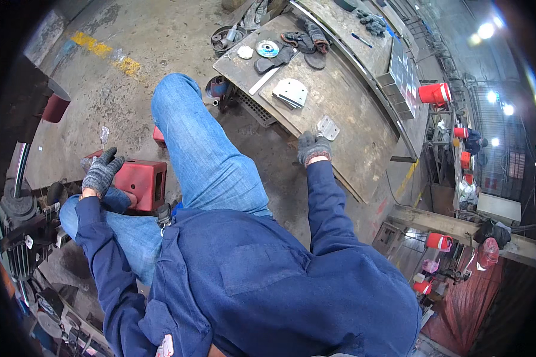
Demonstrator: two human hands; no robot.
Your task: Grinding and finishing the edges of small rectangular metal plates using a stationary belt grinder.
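My right hand point(313, 149), in a grey knitted glove, is at the near edge of the wooden bench top. Its fingers are closed at the edge of a small metal plate point(329, 127) with several holes, which lies on or just above the wood. A stack of larger pale metal plates point(290, 93) with rounded corners sits farther left on the bench. My left hand point(103, 172), also gloved, is held above my bent left knee beside a red stool point(140, 183). Its fingers are apart and I see nothing in them.
The wooden bench point(351, 149) carries spare gloves point(307, 40) and a disc point(267, 49). A metal box point(399, 83) stands on its far side. A container of tools point(226, 39) is on the floor by the bench corner. Dark machinery point(27, 208) stands at my left.
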